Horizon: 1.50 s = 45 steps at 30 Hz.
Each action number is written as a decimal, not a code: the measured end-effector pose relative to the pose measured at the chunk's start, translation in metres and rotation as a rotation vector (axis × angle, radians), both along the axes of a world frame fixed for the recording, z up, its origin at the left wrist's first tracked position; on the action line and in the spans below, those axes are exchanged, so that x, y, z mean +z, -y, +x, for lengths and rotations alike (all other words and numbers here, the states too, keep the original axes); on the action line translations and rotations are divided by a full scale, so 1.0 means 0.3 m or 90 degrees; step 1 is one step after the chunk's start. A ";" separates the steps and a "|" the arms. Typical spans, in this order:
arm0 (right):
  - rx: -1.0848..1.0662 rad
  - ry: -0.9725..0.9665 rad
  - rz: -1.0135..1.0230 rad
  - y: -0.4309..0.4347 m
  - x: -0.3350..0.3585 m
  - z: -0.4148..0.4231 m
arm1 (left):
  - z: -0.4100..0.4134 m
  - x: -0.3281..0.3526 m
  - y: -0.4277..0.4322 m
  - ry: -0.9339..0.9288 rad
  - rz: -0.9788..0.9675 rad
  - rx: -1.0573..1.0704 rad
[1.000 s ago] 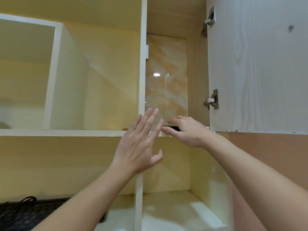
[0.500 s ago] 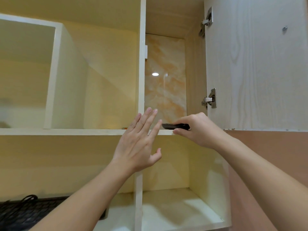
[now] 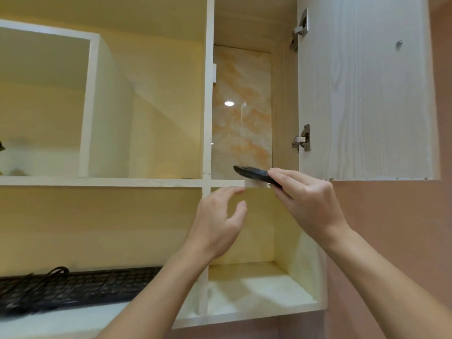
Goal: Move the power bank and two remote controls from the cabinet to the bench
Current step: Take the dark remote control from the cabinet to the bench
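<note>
Black remote control, held at upper cabinet shelf edge.
Right hand [image 3: 309, 204] fingers pinch the near end of the remote control [image 3: 255, 174], tilted, far end raised over the shelf [image 3: 102, 182] edge; left hand [image 3: 217, 223] empty, fingers loosely curled apart, just below the shelf; cabinet door [image 3: 364, 94] open at right; black keyboard [image 3: 73, 288] on the lower-left shelf.

Black remote control [image 3: 256, 174], tilted, held above cabinet [image 3: 227, 183] shelf edge.
</note>
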State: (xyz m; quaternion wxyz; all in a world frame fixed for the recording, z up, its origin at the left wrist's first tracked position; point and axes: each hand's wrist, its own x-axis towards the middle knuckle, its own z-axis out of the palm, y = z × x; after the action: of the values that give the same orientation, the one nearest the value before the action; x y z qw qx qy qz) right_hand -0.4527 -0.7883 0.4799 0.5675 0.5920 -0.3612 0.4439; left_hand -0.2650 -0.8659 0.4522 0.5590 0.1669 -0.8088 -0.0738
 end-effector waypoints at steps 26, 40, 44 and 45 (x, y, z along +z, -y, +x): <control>0.290 0.760 0.405 -0.322 -0.939 0.129 | -0.108 -0.789 -0.288 -0.098 0.822 -0.376; 0.268 1.072 0.602 -0.331 -1.491 0.305 | 0.036 -1.297 -0.323 -0.038 1.039 -0.222; 0.263 1.085 0.655 -0.302 -1.546 0.381 | 0.110 -1.368 -0.294 -0.052 1.072 -0.193; 0.268 1.084 0.666 -0.293 -1.554 0.401 | 0.130 -1.384 -0.284 -0.057 1.076 -0.188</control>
State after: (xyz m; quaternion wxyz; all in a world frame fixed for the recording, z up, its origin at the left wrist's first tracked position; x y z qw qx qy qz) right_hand -0.3323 -0.7005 0.0137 -0.2969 0.3049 -0.6819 0.5949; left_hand -0.2259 -0.7807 0.0371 0.2630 0.4171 -0.4730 -0.7302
